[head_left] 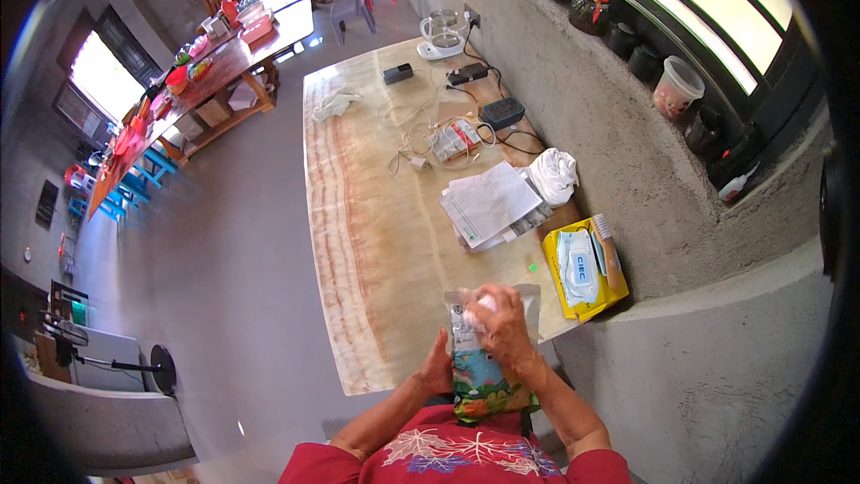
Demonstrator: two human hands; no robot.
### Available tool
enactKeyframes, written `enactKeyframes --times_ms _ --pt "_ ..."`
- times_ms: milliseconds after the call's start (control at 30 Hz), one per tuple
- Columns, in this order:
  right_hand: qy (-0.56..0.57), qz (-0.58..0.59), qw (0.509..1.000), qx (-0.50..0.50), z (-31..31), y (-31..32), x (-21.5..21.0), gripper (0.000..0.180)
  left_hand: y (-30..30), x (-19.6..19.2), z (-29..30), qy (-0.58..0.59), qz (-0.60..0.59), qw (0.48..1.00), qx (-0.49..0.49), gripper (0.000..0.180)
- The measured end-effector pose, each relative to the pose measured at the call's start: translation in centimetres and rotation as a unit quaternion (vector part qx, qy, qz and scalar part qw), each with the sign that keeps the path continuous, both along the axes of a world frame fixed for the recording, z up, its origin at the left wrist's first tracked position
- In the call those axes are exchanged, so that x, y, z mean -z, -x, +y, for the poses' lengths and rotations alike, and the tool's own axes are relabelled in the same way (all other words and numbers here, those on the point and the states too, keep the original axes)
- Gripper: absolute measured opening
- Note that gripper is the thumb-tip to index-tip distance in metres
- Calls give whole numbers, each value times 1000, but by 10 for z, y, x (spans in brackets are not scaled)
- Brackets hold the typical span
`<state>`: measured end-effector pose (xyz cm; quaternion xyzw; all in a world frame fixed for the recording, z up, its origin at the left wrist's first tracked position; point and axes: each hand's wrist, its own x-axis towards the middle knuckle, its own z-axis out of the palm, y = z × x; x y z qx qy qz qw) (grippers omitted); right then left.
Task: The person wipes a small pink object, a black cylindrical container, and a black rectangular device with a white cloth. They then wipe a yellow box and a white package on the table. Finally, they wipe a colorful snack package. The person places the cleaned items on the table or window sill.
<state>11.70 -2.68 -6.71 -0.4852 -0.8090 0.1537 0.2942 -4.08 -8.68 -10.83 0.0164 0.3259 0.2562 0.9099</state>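
A colourful printed pouch, green and blue below with a pale grey upper part, stands upright against my body at the table's near edge. My left hand grips its left side, thumb up, with the other fingers partly hidden. Over the pouch's upper part, my right hand is closed on a white crumpled wad, perhaps a wipe or tissue. The fingers cover much of this wad. To the right lies a white and blue wipes packet on a yellow box.
Papers, a white cloth and a small green cap lie on the marbled table. Farther back are tangled cables, a black box and a glass kettle. A concrete wall borders the right side.
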Motion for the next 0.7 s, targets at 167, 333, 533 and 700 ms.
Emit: enactKeyframes --times_ms 167,333,533,700 --pt "14 14 998 -68 -33 3 -4 41 -1 15 2 11 -82 993 -85 104" --pt "-18 -8 989 147 6 -23 7 36 2 23 -1 -127 -21 992 2 73" --pt "12 3 978 209 3 -29 23 38 -7 8 13 -25 -54 991 -118 61" --pt "15 82 996 24 4 12 38 43 -9 29 10 14 -52 986 -158 67"
